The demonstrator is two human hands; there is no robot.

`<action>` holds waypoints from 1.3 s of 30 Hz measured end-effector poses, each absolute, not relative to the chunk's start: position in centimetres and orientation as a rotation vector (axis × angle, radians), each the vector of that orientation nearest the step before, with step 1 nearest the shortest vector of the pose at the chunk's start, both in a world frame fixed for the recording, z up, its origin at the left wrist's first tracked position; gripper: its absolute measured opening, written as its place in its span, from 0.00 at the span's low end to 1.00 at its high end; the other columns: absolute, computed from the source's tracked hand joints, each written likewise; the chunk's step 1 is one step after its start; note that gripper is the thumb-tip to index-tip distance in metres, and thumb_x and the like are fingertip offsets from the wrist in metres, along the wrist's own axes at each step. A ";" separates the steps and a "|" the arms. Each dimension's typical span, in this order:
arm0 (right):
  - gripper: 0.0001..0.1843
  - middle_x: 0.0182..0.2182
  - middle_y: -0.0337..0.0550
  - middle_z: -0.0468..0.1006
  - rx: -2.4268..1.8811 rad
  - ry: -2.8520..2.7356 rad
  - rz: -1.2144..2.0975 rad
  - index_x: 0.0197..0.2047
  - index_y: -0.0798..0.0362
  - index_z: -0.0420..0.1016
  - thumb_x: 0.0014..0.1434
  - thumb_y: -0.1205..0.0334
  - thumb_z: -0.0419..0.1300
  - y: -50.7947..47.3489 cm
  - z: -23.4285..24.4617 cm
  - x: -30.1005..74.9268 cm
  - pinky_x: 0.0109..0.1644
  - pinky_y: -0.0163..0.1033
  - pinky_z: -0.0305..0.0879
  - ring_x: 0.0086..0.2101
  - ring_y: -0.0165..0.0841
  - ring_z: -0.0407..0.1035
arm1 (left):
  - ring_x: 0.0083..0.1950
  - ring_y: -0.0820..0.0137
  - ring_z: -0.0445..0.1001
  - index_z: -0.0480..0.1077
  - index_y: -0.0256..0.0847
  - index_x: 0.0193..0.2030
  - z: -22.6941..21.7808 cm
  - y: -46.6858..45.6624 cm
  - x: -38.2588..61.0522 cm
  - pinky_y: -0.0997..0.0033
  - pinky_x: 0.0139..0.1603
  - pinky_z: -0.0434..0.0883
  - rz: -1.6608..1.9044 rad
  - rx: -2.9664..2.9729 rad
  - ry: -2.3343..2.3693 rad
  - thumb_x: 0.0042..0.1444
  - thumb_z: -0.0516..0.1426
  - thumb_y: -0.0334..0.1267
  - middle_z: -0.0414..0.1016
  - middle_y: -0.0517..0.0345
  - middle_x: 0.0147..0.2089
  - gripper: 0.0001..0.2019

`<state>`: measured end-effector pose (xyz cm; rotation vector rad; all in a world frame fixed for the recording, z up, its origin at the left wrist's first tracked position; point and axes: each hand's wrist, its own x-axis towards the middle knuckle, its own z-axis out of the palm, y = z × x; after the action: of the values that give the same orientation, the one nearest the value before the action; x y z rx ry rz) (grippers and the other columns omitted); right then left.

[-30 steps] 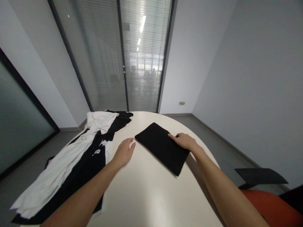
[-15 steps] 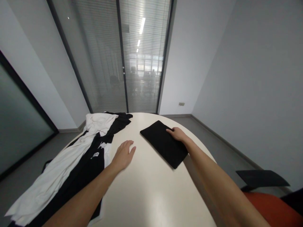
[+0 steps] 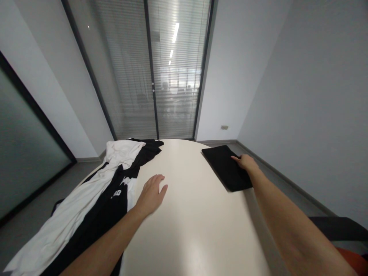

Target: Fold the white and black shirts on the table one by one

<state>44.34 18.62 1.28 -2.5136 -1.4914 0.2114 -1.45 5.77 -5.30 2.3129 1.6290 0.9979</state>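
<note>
At the right side of the round table lies a flat, dark rectangle that looks like a folded black garment (image 3: 225, 166). My right hand (image 3: 246, 164) grips its right edge, thumb on top and the other fingers hidden underneath. My left hand (image 3: 152, 193) is over the pale tabletop, palm down with its fingers loosely stretched and the thumb apart, holding nothing. Just left of it, loose clothes are heaped lengthwise: a white garment (image 3: 86, 195), a black one with a white print (image 3: 112, 211) and a crumpled black one (image 3: 148, 151) at the far end.
The cream table (image 3: 184, 226) has a rounded far edge. A chair with a black armrest (image 3: 339, 228) and a red seat stands at the lower right. Beyond the table are a glass partition with blinds (image 3: 175, 103) and a grey wall (image 3: 313, 99) on the right.
My right hand has moved the folded black garment to the right, toward the table's right edge. My left hand has hardly moved. The view has shifted slightly.
</note>
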 end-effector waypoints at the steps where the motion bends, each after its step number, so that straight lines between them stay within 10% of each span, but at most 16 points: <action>1: 0.32 0.48 0.66 0.78 -2.513 -1.494 0.213 0.49 0.60 0.80 0.66 0.38 0.52 18.6 1.0 44.6 0.50 0.48 0.68 0.52 0.52 0.73 | 0.61 0.57 0.68 0.68 0.38 0.55 -5.3 5.8 -1.5 0.50 0.65 0.64 1.001 2.312 1.632 0.65 0.52 0.41 0.73 0.45 0.57 0.15; 16: 0.29 0.55 0.65 0.74 -2.493 -1.469 -0.238 0.60 0.57 0.72 0.69 0.44 0.50 16.1 2.3 41.8 0.59 0.61 0.59 0.57 0.55 0.66 | 0.62 0.56 0.68 0.69 0.38 0.55 -5.3 5.5 -1.4 0.50 0.66 0.64 0.984 2.353 1.644 0.65 0.53 0.41 0.72 0.44 0.58 0.15; 23: 0.44 0.69 0.58 0.57 -2.239 -1.858 -0.060 0.71 0.48 0.59 0.61 0.30 0.51 13.3 2.1 33.8 0.61 0.71 0.52 0.63 0.63 0.54 | 0.63 0.56 0.68 0.69 0.38 0.55 -5.4 5.5 -1.4 0.49 0.66 0.64 0.980 2.356 1.647 0.65 0.53 0.41 0.72 0.43 0.59 0.16; 28: 0.35 0.73 0.53 0.46 -2.255 -2.020 -0.136 0.75 0.47 0.45 0.69 0.52 0.49 11.3 -0.8 33.0 0.62 0.70 0.52 0.68 0.58 0.45 | 0.63 0.55 0.68 0.69 0.37 0.55 -5.6 5.5 -1.5 0.49 0.66 0.64 0.977 2.373 1.640 0.65 0.53 0.40 0.72 0.43 0.59 0.15; 39: 0.30 0.70 0.58 0.55 -2.051 -2.115 -0.292 0.70 0.56 0.59 0.70 0.52 0.48 10.5 -1.0 28.3 0.69 0.62 0.41 0.69 0.52 0.46 | 0.62 0.56 0.69 0.69 0.37 0.55 -5.5 5.4 -1.4 0.49 0.65 0.65 1.008 2.387 1.632 0.64 0.54 0.39 0.73 0.43 0.57 0.15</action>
<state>28.28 10.49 -0.96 -2.0505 -2.1154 -0.2921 -1.44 5.35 -5.46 2.3872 1.6321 1.0076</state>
